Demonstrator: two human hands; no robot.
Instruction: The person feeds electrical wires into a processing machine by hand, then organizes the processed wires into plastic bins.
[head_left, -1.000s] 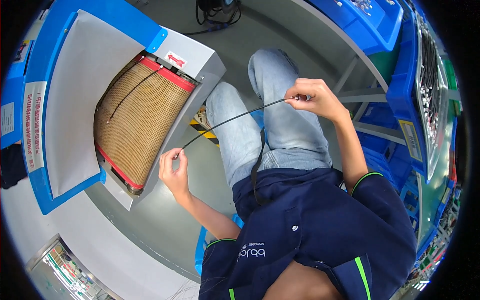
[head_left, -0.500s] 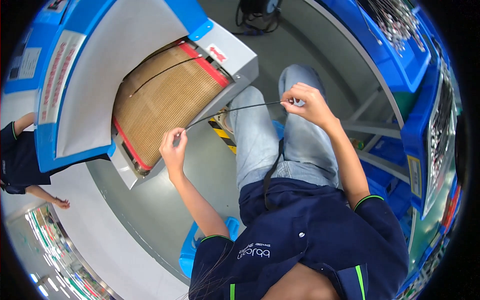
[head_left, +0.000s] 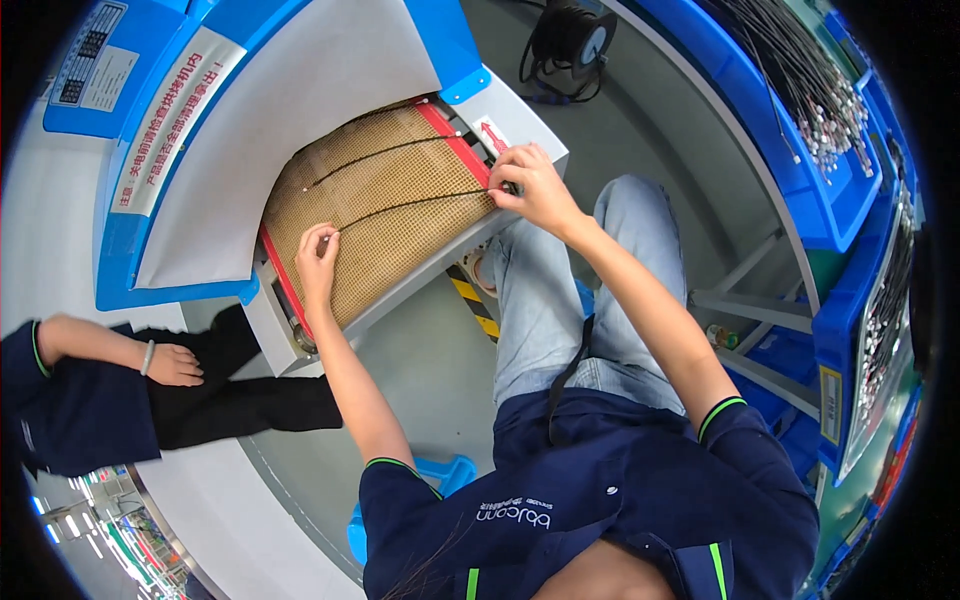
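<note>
A thin black cable (head_left: 410, 203) stretches over the tan mesh conveyor belt (head_left: 395, 255), bowing slightly. At its left end my left hand (head_left: 317, 265) is closed in a pinch, above the near left part of the belt. My right hand (head_left: 537, 190) pinches the other end above the red strip along the belt's right edge. Farther in, a second black cable (head_left: 380, 156) lies across the mesh, roughly parallel to the held one. Another dark cable (head_left: 365, 116) lies deeper, partly hidden by the hood.
The machine's blue-and-white hood (head_left: 290, 130) rises over the belt's far side. Blue bins (head_left: 835, 205) on the right hold bundles of cables. A co-worker's hand (head_left: 174, 364) and dark clothing show at left. A black cable reel (head_left: 572, 40) stands beyond the machine; a blue stool (head_left: 445, 474) is beneath me.
Both hands have carried the cable from above my lap and the belt's near edge to over the mesh. The co-worker at left has come farther into view.
</note>
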